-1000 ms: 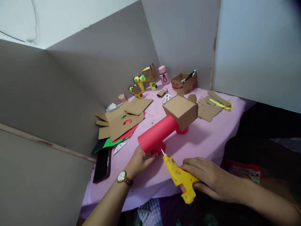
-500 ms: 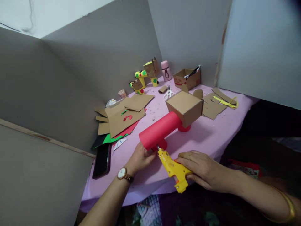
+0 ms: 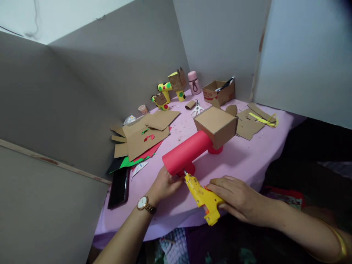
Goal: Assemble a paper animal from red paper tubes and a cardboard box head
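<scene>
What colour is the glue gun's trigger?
Orange, on the yellow glue gun in the right hand; it shows in the head view, partly hidden by the fingers.

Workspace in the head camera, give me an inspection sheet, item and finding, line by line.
Surface: table under a pink cloth.
Job's things: red paper tube joined to a cardboard box; yellow glue gun, nozzle at the tube's near underside.
Clutter: cardboard sheets, scissors, open carton, phone.
Hands: left hand steadies the tube; right hand grips the gun.
Cables: nothing seen on the table.
Surroundings: grey partition boards.
</scene>
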### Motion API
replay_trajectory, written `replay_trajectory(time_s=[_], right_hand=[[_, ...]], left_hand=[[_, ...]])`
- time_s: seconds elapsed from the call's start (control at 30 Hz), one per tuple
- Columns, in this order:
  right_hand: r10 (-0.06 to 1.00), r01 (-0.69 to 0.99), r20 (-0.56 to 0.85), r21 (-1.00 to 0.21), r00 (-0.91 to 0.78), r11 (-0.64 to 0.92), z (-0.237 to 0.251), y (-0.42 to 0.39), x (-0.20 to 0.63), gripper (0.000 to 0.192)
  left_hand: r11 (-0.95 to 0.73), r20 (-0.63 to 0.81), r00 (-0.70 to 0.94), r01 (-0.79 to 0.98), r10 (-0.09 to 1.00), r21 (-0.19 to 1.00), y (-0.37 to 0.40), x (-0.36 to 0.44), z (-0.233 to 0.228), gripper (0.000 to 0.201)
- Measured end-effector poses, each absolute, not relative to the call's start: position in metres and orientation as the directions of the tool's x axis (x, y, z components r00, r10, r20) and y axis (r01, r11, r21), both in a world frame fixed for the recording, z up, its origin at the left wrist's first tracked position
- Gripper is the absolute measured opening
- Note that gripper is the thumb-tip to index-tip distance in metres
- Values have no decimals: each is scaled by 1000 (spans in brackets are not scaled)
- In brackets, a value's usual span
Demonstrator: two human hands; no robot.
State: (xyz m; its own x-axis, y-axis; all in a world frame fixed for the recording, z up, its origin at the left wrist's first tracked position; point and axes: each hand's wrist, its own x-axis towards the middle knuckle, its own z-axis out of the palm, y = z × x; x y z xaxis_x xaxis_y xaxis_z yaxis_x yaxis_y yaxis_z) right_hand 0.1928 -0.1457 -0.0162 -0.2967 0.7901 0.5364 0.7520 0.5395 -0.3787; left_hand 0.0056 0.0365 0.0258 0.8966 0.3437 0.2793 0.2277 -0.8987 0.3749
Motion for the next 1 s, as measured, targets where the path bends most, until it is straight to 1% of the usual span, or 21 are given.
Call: replay_trajectory(time_s=[0.1, 0.23, 0.67, 0.83, 1.0], right_hand=[[782, 739, 540, -381, -311, 556, -14, -146, 193, 35], [781, 741, 547, -382, -301, 553, -12, -145, 193, 34], [806, 739, 507, -407, -306, 537, -11, -143, 194, 31], [795, 742, 523, -391, -307, 544, -11, -143, 193, 33], [796, 760, 523, -370, -304, 534, -13, -143, 195, 36]], left_hand=[[-897, 285, 896, 218, 340, 385, 37, 7, 26, 18], [-891, 286, 895, 211, 341, 402, 37, 8, 26, 14], [-888, 301, 888, 210, 349, 410, 33, 10, 29, 16], [-889, 296, 888, 218, 352, 403, 31, 11, 31, 16], [-886, 281, 896, 211, 345, 413, 31, 11, 32, 21]])
